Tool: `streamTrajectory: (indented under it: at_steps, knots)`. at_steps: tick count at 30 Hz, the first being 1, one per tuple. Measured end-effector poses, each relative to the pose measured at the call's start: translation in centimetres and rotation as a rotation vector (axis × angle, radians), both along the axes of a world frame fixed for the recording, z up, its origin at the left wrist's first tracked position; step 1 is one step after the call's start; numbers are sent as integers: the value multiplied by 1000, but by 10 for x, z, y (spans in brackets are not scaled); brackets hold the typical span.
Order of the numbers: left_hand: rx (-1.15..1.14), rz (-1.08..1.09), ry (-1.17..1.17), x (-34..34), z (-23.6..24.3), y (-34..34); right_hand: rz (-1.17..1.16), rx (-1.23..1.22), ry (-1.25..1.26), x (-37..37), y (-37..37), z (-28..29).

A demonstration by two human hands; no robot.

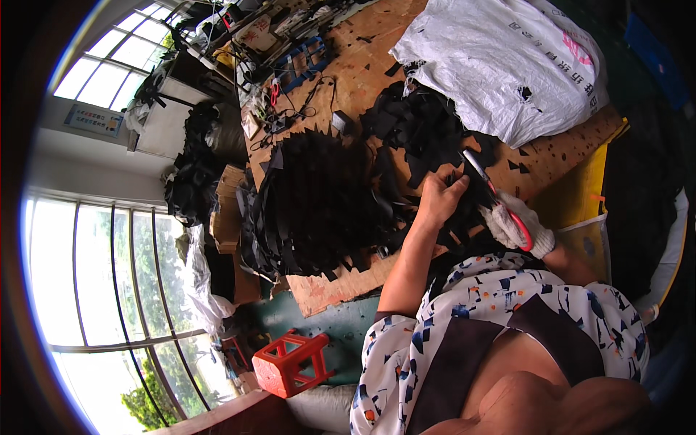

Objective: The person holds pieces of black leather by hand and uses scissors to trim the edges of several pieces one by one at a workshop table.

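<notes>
My left hand [441, 197], bare, is closed in a pinch on a piece of black fabric at the table's near edge. To its right, my right hand [538, 230] wears a white knitted glove and grips a pair of scissors [477, 170] with red handles. The metal blades point up and away, close beside the left hand's fingers. Beyond the hands lies a loose heap of black fabric pieces [415, 125]. A larger mass of black fabric strips [315, 206] is piled to the left. Dark cloth around the fingers hides the held piece's full outline.
A white woven sack [500, 65] covers the table's far right. Cables and a blue plastic rack [303, 61] occupy the back of the wooden table [370, 43]. A red stool [290, 365] is on the green floor at left, near barred windows [123, 275]. Yellow sheeting [580, 190] hangs at right.
</notes>
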State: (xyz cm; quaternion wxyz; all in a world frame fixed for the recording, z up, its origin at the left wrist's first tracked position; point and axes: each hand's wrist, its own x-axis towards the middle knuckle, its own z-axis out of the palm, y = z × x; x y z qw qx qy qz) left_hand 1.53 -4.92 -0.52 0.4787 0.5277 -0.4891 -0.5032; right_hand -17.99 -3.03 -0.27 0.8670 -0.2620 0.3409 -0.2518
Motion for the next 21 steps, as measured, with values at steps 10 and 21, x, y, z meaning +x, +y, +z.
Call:
streamTrajectory:
  at_steps: [10, 21]
  knots:
    - [-19, 224, 203, 33, 45, 24, -10, 303, -586, -9, -12, -21]
    - [-166, 396, 228, 69, 93, 28, -74, -115, -152, -13, -11, -18]
